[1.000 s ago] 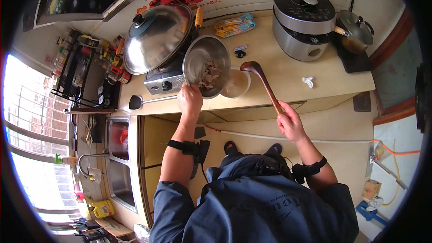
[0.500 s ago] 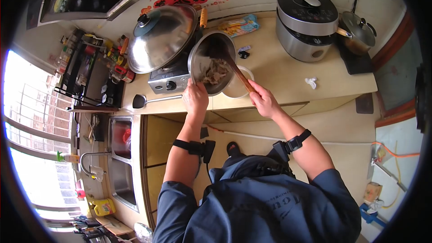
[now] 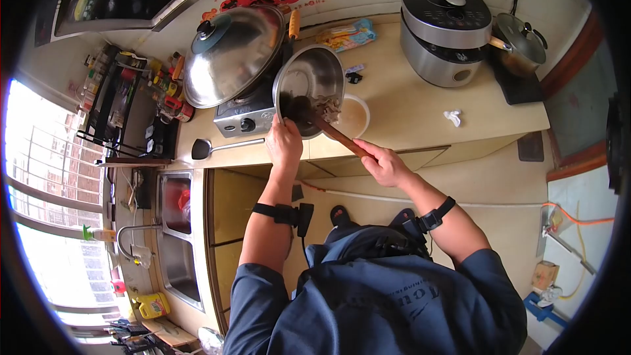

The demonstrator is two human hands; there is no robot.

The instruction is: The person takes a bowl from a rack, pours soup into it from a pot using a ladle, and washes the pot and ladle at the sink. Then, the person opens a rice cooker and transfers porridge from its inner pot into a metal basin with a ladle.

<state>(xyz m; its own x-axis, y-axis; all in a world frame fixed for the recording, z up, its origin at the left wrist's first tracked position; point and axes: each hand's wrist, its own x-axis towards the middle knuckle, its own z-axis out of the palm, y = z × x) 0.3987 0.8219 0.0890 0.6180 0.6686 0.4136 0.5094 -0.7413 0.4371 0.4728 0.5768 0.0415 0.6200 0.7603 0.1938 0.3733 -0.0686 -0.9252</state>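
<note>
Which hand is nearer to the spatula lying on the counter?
Left. The left hand, holding the bowl, is just right of the spatula; the right hand, gripping the ladle, is farther right.

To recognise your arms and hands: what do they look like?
Left hand and right hand are bare. Short dark blue-grey sleeves cover the upper arms; each forearm wears a black strap and boxy black device, the left's with a thin cable.

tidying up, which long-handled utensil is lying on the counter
The metal-handled spatula, in front of the stove; the wooden ladle is in the right hand.
</note>
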